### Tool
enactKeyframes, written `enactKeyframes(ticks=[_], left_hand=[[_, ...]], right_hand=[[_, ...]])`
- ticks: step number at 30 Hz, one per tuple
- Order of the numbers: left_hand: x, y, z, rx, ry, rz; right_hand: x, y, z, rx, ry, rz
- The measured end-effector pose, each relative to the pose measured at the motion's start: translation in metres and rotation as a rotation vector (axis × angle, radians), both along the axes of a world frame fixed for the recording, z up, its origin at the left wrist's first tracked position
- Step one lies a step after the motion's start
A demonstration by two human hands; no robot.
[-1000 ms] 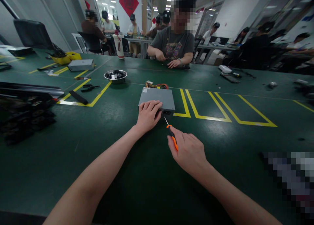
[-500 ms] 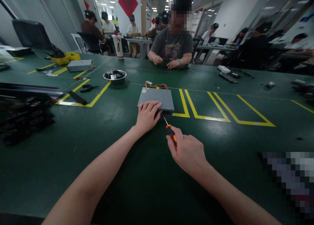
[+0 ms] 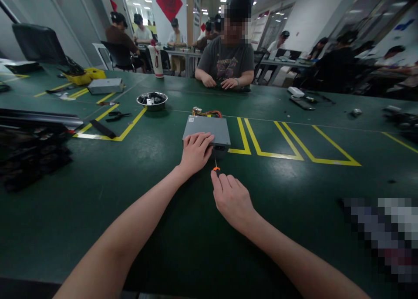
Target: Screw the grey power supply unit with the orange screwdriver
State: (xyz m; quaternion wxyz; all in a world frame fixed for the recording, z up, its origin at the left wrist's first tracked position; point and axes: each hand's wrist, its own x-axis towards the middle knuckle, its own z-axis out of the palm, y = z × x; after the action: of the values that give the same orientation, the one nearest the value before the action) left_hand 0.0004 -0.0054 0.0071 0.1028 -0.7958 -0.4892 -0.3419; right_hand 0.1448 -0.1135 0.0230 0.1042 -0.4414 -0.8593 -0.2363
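A grey computer power supply [image 3: 209, 127] lies on the green table, its cable bundle [image 3: 207, 112] at the far side and a black socket [image 3: 220, 148] on the side facing me. My left hand [image 3: 197, 151] holds it down, fingers laid over the top and the thumb at the near edge. My right hand [image 3: 233, 199] is closed round a screwdriver [image 3: 216, 168] with an orange and black handle. Its thin shaft points up to the near face of the power supply, just left of the socket; whether the tip touches a screw is too small to tell.
A metal bowl [image 3: 152, 100] with dark parts stands behind on the left. Dark metal parts [image 3: 35, 146] pile up at the left edge. Yellow tape [image 3: 277, 156] marks the table. A person [image 3: 225, 59] sits opposite, hands on the far side. A phone [image 3: 302, 103] lies at right.
My right hand has shifted left and turned, bringing the screwdriver from a slant to nearly straight in line with the near face. My left hand stays on the power supply.
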Motion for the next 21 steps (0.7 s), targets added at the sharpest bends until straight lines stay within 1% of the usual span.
enactKeyframes(ticks=[3, 6, 10, 14, 16, 21], left_hand=[[0.0, 0.0, 0.0, 0.007, 0.002, 0.002], [0.0, 0.0, -0.001, 0.01, -0.001, 0.001], [0.0, 0.0, -0.001, 0.009, -0.01, -0.008], [-0.001, 0.0, -0.001, 0.011, -0.014, -0.01], [-0.001, 0.0, -0.001, 0.012, -0.012, -0.011], [-0.002, -0.001, 0.0, 0.009, -0.013, -0.011]], right_hand=[[0.006, -0.001, 0.006, -0.061, 0.081, -0.025], [0.018, -0.006, 0.012, -0.096, 0.184, -0.017], [0.031, -0.011, 0.006, -0.14, 0.283, 0.012], [0.039, -0.007, -0.001, -0.154, 0.341, -0.049], [0.041, -0.004, -0.001, -0.157, 0.361, -0.064], [0.044, -0.002, 0.002, -0.111, 0.38, -0.046]])
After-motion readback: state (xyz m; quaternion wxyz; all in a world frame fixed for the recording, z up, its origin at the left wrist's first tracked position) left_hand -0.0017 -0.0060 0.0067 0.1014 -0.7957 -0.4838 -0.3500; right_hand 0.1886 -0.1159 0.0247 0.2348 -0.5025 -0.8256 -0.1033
